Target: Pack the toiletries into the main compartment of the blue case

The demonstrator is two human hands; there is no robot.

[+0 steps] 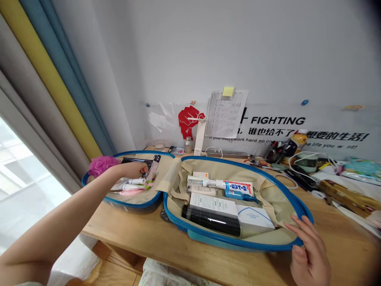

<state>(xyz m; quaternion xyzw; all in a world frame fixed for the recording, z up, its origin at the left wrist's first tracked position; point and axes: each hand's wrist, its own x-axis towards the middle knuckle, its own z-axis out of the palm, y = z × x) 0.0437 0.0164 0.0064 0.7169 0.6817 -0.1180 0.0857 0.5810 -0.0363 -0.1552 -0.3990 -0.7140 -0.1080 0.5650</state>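
Note:
An open suitcase (232,243) with blue edging and beige lining lies spread on the wooden desk. My left hand (137,169) reaches into its left half, fingers curled beside a slim package with a black top (155,159); what they grip, if anything, is hidden. Near it are a purple bath puff (102,165) and white tubes (133,185). My right hand (311,248) rests with stretched fingers on the right half's near right rim. That half holds a toothpaste tube (242,187), a blue bottle (238,195), white boxes (214,203) and a black cylinder (212,221).
Behind the suitcase stand a power strip (228,154), a small glass jar (188,145) and a white stand (200,139). Pens, a cable (315,153), an orange-labelled bottle (298,141), a tape roll (286,181) and a gold case (347,194) crowd the right. Curtains (59,79) hang at left.

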